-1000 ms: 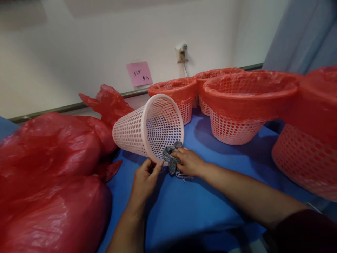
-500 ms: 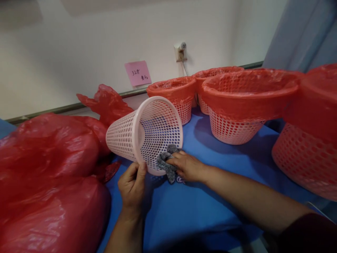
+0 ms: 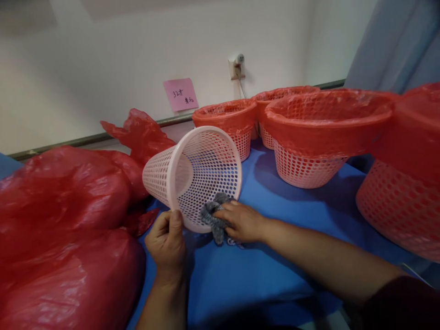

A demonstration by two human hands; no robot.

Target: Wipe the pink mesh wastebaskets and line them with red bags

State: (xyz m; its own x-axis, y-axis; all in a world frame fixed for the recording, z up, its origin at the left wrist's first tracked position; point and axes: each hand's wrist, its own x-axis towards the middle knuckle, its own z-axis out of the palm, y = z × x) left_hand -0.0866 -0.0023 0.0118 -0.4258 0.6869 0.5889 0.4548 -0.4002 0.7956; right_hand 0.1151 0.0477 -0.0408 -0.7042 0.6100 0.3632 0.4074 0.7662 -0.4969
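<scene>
A pale pink perforated plastic wastebasket [image 3: 158, 173] lies tilted on its side, its mouth turned toward me. My left hand [image 3: 167, 239] pinches the lower left of its rim between thumb and fingers. In my right hand [image 3: 244, 223] is a bunched grey cloth [image 3: 215, 215], pressed over the lower right of the same rim. Part of the cloth reaches inside the basket and part hangs outside. A small pale patterned bit shows beneath the cloth; I cannot make out what it is.
Large red plastic bags [image 3: 65, 220] fill the left side. Several baskets lined with red bags, one a large basket [image 3: 309, 165], stand behind and to the right on the blue table surface [image 3: 233, 284]. A pink note [image 3: 180, 95] and a power socket [image 3: 236, 70] are on the wall.
The basket has turned slightly, its mouth shifting a little right. My left hand has moved left and the cloth in my right hand slid slightly left and down along the rim.
</scene>
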